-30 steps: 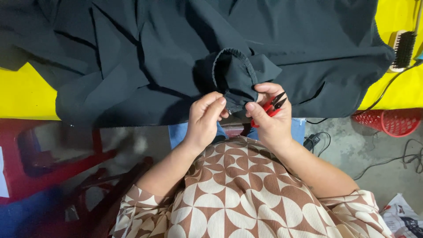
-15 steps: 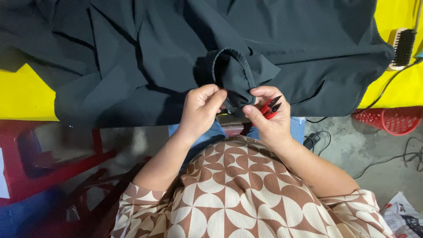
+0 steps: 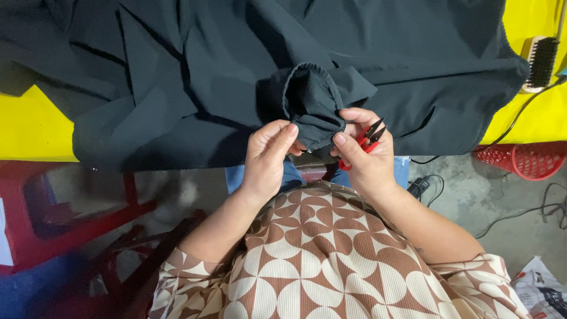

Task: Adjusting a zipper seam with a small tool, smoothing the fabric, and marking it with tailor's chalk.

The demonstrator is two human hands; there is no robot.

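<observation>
So I'm at the thread-trimming bit, checking the elastic cuff point(image 3: 313, 103) on this dark garment point(image 3: 195, 77) that's spread over the yellow bench point(image 3: 32, 133), with the cuff end pulled to the near edge right in front of me. My left hand point(image 3: 269, 156) is pinching the fabric just under the cuff, fingers closed on it. My right hand point(image 3: 366, 150) grips the other side of the same fold with thumb and forefinger, and the red snips point(image 3: 366, 137) are tucked in that palm, blades pointing away. Reckon the next move needs the snips swung round to whatever loose thread is at the seam, which I can't see here. Count: one garment, one pair of snips, one brush point(image 3: 540, 62) far right, one red basket point(image 3: 525, 159) on the floor
</observation>
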